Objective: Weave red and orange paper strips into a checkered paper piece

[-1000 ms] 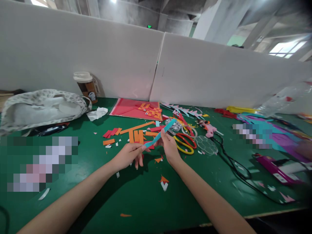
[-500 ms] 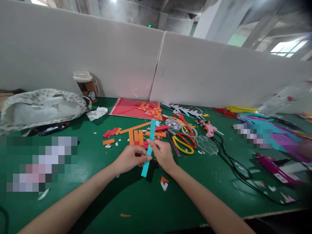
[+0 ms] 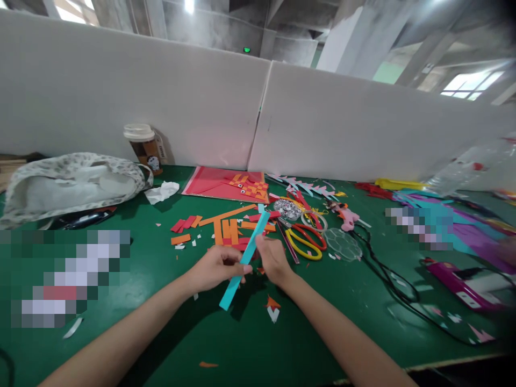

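A light-blue paper strip (image 3: pixel 250 248) slants above the green table, its lower end pointing toward me. My left hand (image 3: pixel 220 266) pinches it below the middle, thumb on top and fingers curled underneath. At the strip's right edge, higher up, is my right hand (image 3: pixel 274 258), closed, with its fingertips partly hidden at the strip. Beyond the hands lie orange paper strips (image 3: pixel 218 230) and short red paper pieces (image 3: pixel 189 222). Scissors with yellow and red handles (image 3: pixel 304 242) rest to the right of my right hand.
Farther back is a red sheet (image 3: pixel 205 181) bearing an orange woven paper fish (image 3: pixel 250 186). A pink glue gun (image 3: pixel 349 217) trails a black cord toward a purple power strip (image 3: pixel 459 282). At left are a patterned bag (image 3: pixel 76 183) and a lidded cup (image 3: pixel 143 148). A white partition (image 3: pixel 161 97) stands behind.
The blue strip has tilted further, its top going right and its lower end left. My right thumb has moved from over the strip to its right edge.
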A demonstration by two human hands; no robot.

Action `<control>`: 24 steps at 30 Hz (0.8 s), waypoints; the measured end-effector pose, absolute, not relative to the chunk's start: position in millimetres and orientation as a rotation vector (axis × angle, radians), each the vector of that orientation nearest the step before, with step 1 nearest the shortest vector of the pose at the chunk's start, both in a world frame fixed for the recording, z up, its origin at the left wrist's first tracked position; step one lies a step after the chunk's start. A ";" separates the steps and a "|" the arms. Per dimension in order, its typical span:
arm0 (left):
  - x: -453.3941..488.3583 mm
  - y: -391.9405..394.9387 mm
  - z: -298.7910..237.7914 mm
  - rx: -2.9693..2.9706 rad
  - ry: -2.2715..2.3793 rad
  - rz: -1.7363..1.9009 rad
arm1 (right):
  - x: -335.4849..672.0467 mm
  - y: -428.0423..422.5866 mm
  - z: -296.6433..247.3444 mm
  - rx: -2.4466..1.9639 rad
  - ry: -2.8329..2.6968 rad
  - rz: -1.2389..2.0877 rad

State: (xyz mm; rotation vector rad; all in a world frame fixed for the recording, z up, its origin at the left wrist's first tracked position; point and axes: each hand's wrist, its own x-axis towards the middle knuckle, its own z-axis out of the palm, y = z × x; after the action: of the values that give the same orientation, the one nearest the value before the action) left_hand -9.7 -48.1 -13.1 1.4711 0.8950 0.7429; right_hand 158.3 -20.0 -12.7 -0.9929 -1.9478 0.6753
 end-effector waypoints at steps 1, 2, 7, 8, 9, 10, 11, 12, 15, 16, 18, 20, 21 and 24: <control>-10.0 -47.5 -12.6 1.440 0.907 0.746 | 163.7 -14.4 -10.3 -1.030 -1.885 0.691; -10.2 -46.7 -12.2 1.395 0.932 0.758 | 171.0 -7.7 -7.2 -1.089 -1.849 0.671; -13.1 -40.2 -13.8 1.121 0.994 0.909 | 229.7 25.2 9.0 -1.706 -1.951 -0.007; -14.2 -39.0 -14.3 1.076 0.982 0.943 | 242.1 29.1 9.7 -1.827 -1.978 -0.036; -15.2 -37.9 -14.6 1.038 0.973 0.972 | 253.1 31.9 9.2 -1.931 -2.009 -0.038; -16.2 -37.0 -14.7 1.001 0.969 0.996 | 262.3 33.8 7.6 -1.995 -2.078 0.004; -17.0 -36.3 -14.6 0.966 0.965 1.014 | 269.4 35.1 5.1 -2.051 -2.149 0.043; -17.7 -35.7 -14.2 0.933 0.958 1.027 | 274.3 35.8 2.1 -2.070 -2.208 0.021; -19.2 -33.9 -12.6 0.813 0.918 1.068 | 277.7 36.8 -5.5 -2.099 -2.288 -0.053; -19.6 -33.2 -12.3 0.770 0.890 1.082 | 276.2 36.7 -6.7 -2.112 -2.284 -0.075; -20.3 -31.9 -12.2 0.702 0.824 1.115 | 271.6 35.6 -5.9 -2.138 -2.265 -0.108; -21.0 -30.9 -12.6 0.660 0.775 1.151 | 266.1 32.8 -1.8 -2.154 -2.252 -0.155; -21.3 -30.5 -13.0 0.645 0.764 1.170 | 263.4 30.9 1.0 -2.159 -2.238 -0.196; -23.0 -29.2 -14.4 0.625 0.771 1.215 | 256.4 24.8 8.6 -2.131 -2.129 -0.375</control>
State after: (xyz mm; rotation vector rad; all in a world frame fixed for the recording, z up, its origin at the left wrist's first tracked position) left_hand -23.0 -29.2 -14.4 0.6248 0.7709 1.2153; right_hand 256.4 24.8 8.6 -2.1307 -2.1294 -0.3753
